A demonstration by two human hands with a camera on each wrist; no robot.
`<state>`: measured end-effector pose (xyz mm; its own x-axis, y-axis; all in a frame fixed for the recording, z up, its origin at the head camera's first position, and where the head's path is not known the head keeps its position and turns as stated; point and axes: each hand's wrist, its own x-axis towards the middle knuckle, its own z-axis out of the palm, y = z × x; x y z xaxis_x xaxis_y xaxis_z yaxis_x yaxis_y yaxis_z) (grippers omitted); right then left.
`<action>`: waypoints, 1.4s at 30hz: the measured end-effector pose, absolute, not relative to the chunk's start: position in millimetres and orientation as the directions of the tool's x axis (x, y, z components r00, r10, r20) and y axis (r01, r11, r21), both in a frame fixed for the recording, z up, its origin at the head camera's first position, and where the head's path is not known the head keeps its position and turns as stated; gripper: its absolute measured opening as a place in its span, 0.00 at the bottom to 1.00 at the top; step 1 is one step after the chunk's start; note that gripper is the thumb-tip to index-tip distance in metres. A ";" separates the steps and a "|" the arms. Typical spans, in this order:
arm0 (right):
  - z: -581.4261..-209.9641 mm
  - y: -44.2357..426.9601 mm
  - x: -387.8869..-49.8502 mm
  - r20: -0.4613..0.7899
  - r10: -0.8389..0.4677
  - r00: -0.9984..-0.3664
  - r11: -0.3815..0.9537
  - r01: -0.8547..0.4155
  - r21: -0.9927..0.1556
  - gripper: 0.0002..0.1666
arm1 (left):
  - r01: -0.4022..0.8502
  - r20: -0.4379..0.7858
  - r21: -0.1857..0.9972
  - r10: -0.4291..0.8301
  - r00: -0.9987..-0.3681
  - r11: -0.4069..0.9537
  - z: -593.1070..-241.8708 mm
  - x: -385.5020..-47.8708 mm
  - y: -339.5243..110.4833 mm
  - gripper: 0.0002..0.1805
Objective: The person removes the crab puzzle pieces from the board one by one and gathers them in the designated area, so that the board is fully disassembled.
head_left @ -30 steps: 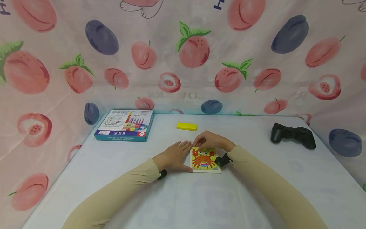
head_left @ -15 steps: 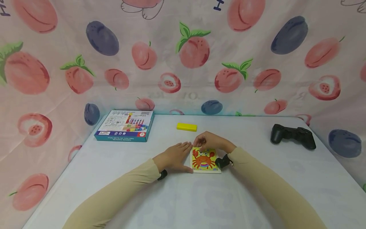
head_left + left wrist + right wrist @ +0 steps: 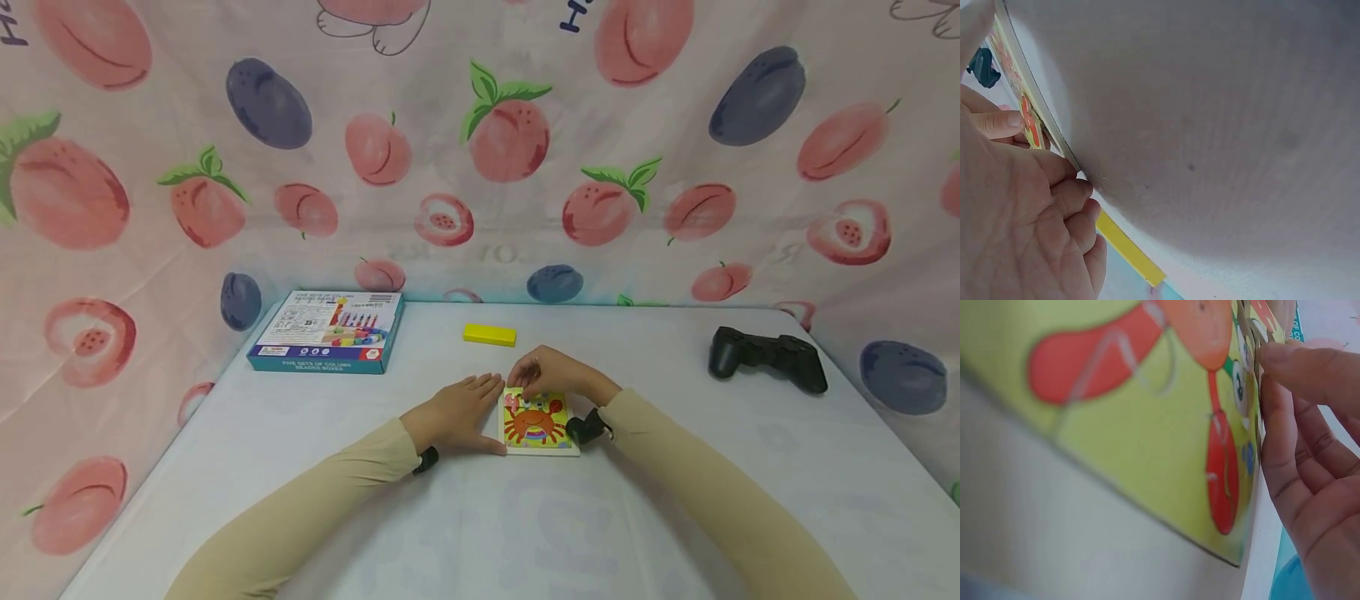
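A small crab picture puzzle [image 3: 536, 427] in a pale frame lies on the white table. The left hand [image 3: 457, 414] lies flat along its left edge, fingers extended and thumb at the lower left corner. At the top left of the picture, the right hand [image 3: 551, 372] pinches a puzzle piece [image 3: 1032, 125], which stands tilted up from the board in the left wrist view. The right wrist view has the right hand [image 3: 1316, 437] at the puzzle's far edge, with the crab picture [image 3: 1129, 425] close to the camera.
Beyond the hands lies a yellow block [image 3: 490, 335]. A flat teal and white box [image 3: 326, 331] is at the back left, and a black game controller [image 3: 767, 358] at the right. Fruit-patterned cloth [image 3: 480, 208] hangs behind the table.
The top left piece has tilted, and its red claw looks paler under glare. The right fingers have shifted only slightly; the left hand stays in place.
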<state>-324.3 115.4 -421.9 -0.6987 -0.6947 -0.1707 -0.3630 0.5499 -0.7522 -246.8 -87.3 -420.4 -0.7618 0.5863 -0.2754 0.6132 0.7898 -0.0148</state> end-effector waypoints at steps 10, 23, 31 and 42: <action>-422.4 116.2 -323.1 -0.166 -0.665 -0.728 0.572 -0.354 -0.740 0.10 | 0.608 -0.284 -0.028 0.577 -0.766 0.793 -422.3 -248.6 -86.6 0.58; -421.9 116.2 -320.8 -0.165 -0.652 -0.740 0.601 -0.372 -0.707 0.10 | 0.609 -0.283 -0.013 0.581 -0.763 0.793 -423.3 -248.2 -87.2 0.58; -419.5 121.3 -319.8 -0.136 -0.670 -0.730 0.593 -0.417 -0.689 0.09 | 0.612 -0.281 -0.005 0.587 -0.760 0.790 -421.9 -248.2 -87.6 0.58; -404.0 167.2 -315.4 -0.066 -0.620 -0.782 0.601 -0.419 -0.680 0.10 | 0.605 -0.287 0.012 0.583 -0.760 0.796 -419.6 -247.7 -86.5 0.58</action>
<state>-315.4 167.2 -404.0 -0.7816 -0.6203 -0.0664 -0.4192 0.6011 -0.6804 -247.7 -86.5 -419.6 -0.7602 0.5827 -0.2873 0.6053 0.7959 0.0125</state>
